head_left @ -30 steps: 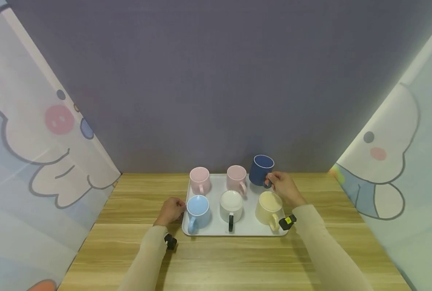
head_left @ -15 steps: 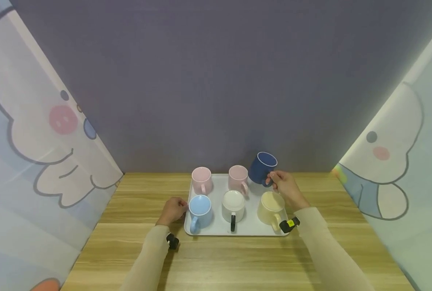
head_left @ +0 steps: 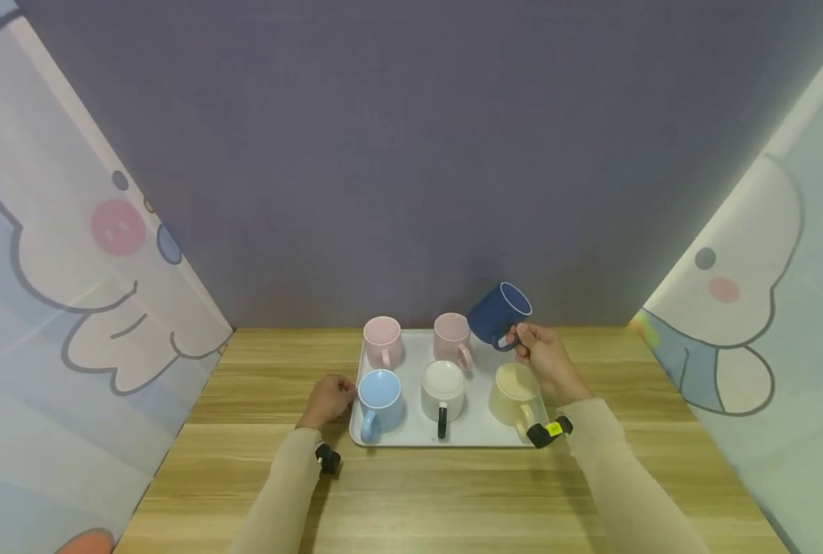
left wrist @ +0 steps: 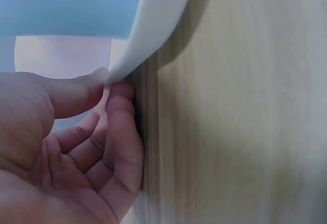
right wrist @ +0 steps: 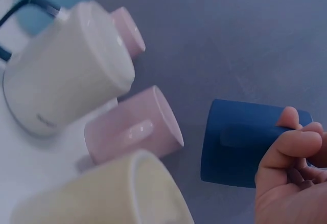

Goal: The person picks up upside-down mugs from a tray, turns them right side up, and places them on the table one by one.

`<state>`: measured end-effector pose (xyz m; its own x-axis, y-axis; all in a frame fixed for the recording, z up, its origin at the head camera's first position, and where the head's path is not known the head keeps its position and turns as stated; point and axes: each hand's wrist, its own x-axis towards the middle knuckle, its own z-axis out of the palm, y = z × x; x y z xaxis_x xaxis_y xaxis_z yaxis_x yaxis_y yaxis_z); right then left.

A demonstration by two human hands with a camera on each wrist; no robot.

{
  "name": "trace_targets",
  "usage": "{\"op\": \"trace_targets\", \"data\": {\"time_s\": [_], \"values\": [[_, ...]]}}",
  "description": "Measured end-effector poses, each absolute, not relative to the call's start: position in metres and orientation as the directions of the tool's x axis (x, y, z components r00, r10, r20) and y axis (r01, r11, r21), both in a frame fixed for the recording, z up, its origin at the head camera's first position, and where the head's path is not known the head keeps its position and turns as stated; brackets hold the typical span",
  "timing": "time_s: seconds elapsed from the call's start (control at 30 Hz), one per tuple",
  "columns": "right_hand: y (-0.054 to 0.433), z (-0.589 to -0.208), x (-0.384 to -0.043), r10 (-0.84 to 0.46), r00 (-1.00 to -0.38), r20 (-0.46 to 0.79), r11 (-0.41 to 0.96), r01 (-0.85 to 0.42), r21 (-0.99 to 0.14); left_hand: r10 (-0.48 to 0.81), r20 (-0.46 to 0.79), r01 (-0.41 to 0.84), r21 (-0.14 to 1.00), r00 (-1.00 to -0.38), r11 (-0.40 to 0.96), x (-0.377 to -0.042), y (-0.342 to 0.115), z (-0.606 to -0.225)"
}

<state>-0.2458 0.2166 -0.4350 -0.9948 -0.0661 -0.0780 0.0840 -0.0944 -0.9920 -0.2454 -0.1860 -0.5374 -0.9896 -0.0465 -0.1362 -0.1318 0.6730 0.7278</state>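
At the back right, my right hand [head_left: 553, 365] grips a dark blue mug [head_left: 492, 317] by its handle. The mug tilts with its mouth leaning right, overlapping the far edge of the white tray [head_left: 476, 437] in the head view. In the right wrist view, fingers [right wrist: 291, 147] curl at the handle of the blue mug [right wrist: 230, 142]. My left hand [head_left: 328, 402] is at the tray's left side; the left wrist view has its thumb and forefinger pinching the tray rim [left wrist: 153, 35]. Beside it on the tray stands a light blue mug [head_left: 382, 408].
Two pink mugs [head_left: 383, 338] occupy the tray's back row. A white mug [head_left: 443, 388] with a black handle and a cream mug [head_left: 511, 400] stand in front. The wooden table [head_left: 411, 500] meets a grey panel [head_left: 411, 192] behind the tray.
The dark blue mug has risen slightly and tipped from nearly upright to leaning well to the right, turned by my right hand. My left hand keeps its place at the tray.
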Motion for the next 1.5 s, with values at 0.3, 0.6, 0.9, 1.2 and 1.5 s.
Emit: {"op": "trace_targets", "data": {"time_s": [0.3, 0.6, 0.9, 1.2, 1.5], "values": [[0.208, -0.432, -0.239, -0.12, -0.991, -0.067, -0.411, 0.111, -0.905, -0.068, -0.107, -0.126, 0.766, -0.992, 0.63, -0.246, -0.19, -0.538], [0.198, -0.431, -0.233, -0.195, -0.981, -0.001, -0.627, 0.125, -0.769, -0.12, 0.143, 0.033, 0.764, -0.982, 0.644, -0.245, -0.175, -0.494], [0.184, -0.433, -0.228, -0.266, -0.961, 0.072, -0.775, 0.169, -0.608, -0.036, 0.202, 0.169, 0.894, -0.979, 0.415, -0.232, -0.117, -0.437], [0.168, -0.435, -0.225, -0.307, -0.945, 0.116, -0.862, 0.224, -0.455, 0.094, 0.07, 0.075, 0.996, -0.993, 0.051, -0.232, -0.058, -0.42], [0.156, -0.437, -0.217, -0.324, -0.939, 0.114, -0.86, 0.242, -0.449, 0.166, -0.062, -0.086, 0.986, -0.984, -0.142, -0.228, -0.023, -0.424]]}}
